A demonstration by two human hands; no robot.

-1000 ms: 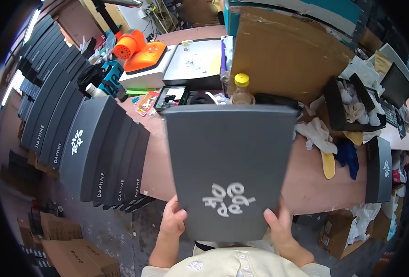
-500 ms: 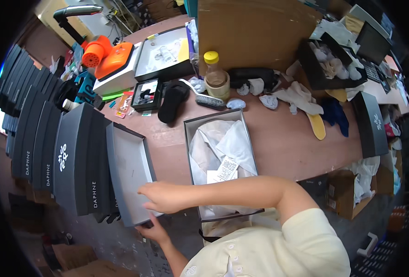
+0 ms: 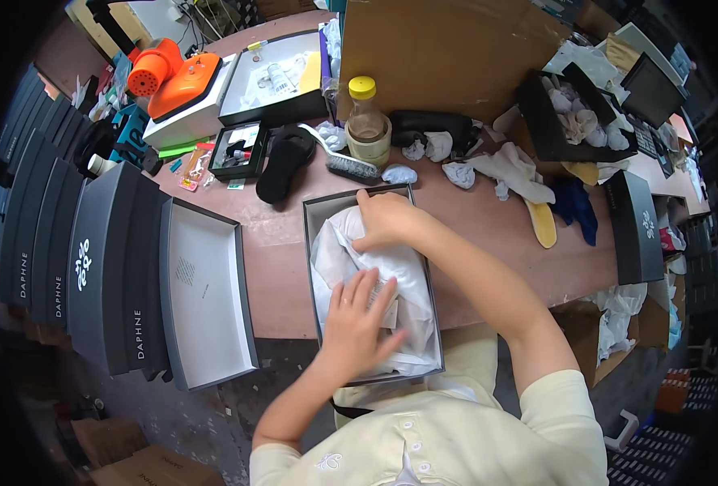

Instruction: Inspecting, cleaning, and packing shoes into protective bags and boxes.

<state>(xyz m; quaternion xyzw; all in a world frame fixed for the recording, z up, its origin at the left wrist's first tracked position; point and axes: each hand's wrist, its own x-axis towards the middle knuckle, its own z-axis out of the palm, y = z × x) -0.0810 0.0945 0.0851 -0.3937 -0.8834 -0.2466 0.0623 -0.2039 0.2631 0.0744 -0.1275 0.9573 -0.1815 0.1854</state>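
Note:
A dark grey shoe box lies open at the table's front edge, lined in pale grey. White tissue paper wraps its contents, which stay hidden. My left hand rests over the near part of the paper with fingers spread, covering most of a printed white slip. At the far end of the box, my right hand lies on the paper, thumb and fingers apart, a fingertip close to the far rim. The box lid, inner side up, is left of the box, touched by neither hand.
Stacked dark shoe boxes stand at the left. Beyond the open box are a shoe brush, a black shoe-shaped item and a yellow-capped bottle. An upright cardboard sheet stands behind; crumpled cloths lie to the right.
Both hands have left the lid and moved right to the paper inside the box. The lid now lies flatter beside the stack. The view has shifted slightly.

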